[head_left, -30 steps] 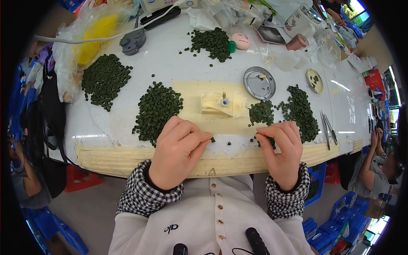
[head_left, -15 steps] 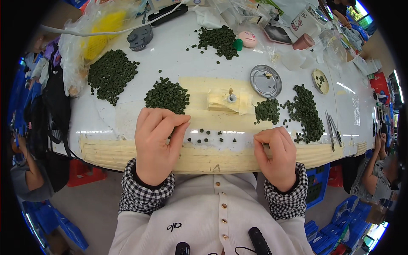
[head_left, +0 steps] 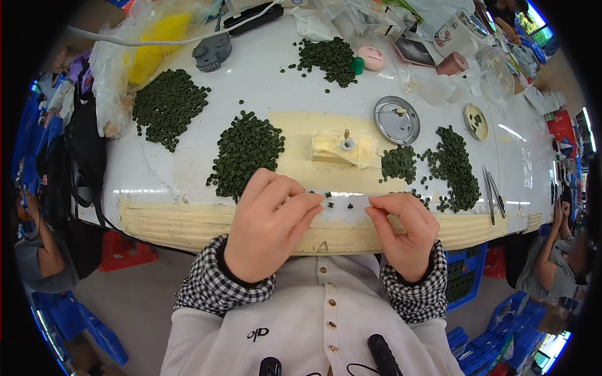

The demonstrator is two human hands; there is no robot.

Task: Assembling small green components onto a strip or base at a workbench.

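My left hand point(head_left: 268, 227) is just over the table's near edge, thumb and fingertips pinched; whatever they hold is too small to make out. Facing it, my right hand point(head_left: 406, 233) also has thumb and forefinger drawn together at the tips, and any piece between them is hidden. A few small dark green round pieces, one a loose piece point(head_left: 350, 205), lie between the two hands. Beyond my left hand is a heap of the same green pieces point(head_left: 248, 147). A smaller pile point(head_left: 398, 164) lies beyond my right hand. Between them stands a tape-covered block point(head_left: 338, 149) with a small upright pin and a light ring on top.
More green heaps lie at far left point(head_left: 169, 106), far middle point(head_left: 329, 59) and right point(head_left: 456, 169). A round metal lid point(head_left: 396, 120), a shallow dish point(head_left: 476, 121) and tweezers point(head_left: 492, 194) lie rightward. Plastic bags point(head_left: 116, 81), a cable and a mug point(head_left: 458, 34) crowd the back.
My left hand has moved right, away from the left heap and over the row of loose pieces, hiding some. My right hand has shifted slightly left, so the hands are closer together.
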